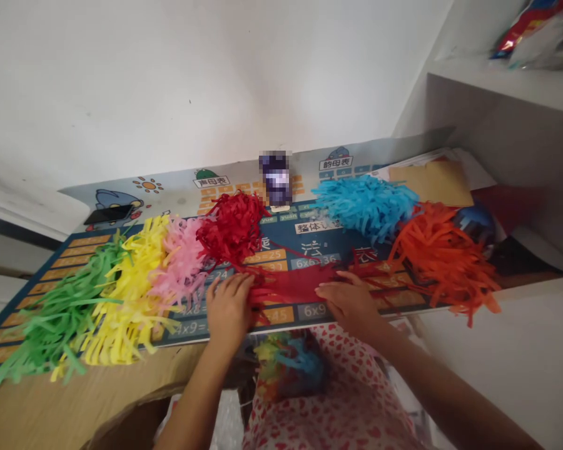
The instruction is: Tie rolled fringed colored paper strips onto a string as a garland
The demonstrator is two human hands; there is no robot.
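My left hand (229, 306) and my right hand (349, 303) lie on the two ends of a dark red fringed paper strip (291, 284), fingers over it. Its loose strands spread across a printed blue study mat (309, 310). Along the mat sit bunches of cut paper fringe: green (60, 312), yellow (131, 294), pink (181, 259) and red (232, 228) left of my hands. A blue bunch (366, 206) and an orange bunch (443, 256) lie to the right. The red bunch is nearest my left hand, and the orange nearest my right.
A multicoloured paper fringe ball (291, 365) lies below the mat, by my patterned clothing (356, 381). Behind stand a blurred upright object (276, 178) and a dark phone (107, 214). A brown envelope (431, 181) sits back right, under a white shelf (497, 81).
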